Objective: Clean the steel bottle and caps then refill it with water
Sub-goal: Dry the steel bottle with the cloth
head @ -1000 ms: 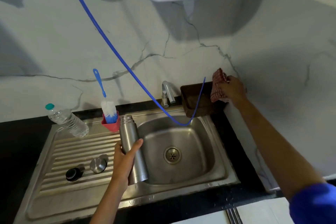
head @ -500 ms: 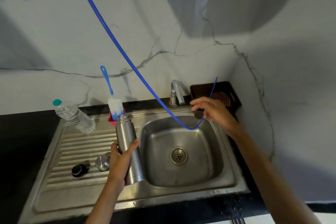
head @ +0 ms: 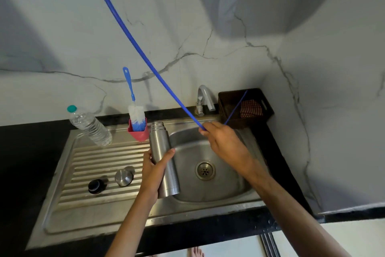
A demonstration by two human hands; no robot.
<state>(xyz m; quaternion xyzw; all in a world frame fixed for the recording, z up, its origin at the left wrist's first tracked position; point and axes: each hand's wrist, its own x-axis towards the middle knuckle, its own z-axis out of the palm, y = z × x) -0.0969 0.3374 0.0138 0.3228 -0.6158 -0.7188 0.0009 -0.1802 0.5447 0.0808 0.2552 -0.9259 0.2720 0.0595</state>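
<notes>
Head view: we look down on a steel sink unit (head: 62, 204) set in a black counter, basin on the right, ribbed drainboard on the left.
Steel bottle (head: 163, 158): we see a tall brushed-steel cylinder, uncapped, its threaded neck pointing far, tilted slightly, at the basin's left edge.
Left hand (head: 153, 175): we see its fingers and thumb wrapped round the bottle's lower half.
Right hand (head: 224, 142): over the far part of the basin, its fingers closed round the blue tube (head: 133, 40).
Blue tube: it runs down from the upper left to the right hand, and its short free end points up toward the dark basket (head: 268, 110).
Caps: we see a steel cap (head: 124, 177) and a black cap (head: 95, 186) side by side on the drainboard, left of the bottle.
Far left: a clear plastic bottle (head: 89, 126) with a green top.
Far middle: a blue-and-white bottle brush (head: 135, 115) upright in a red holder (head: 139, 134), just beside the bottle's neck.
Far right: the tap (head: 205, 98), and a checked cloth (head: 251, 108) in the basket.
</notes>
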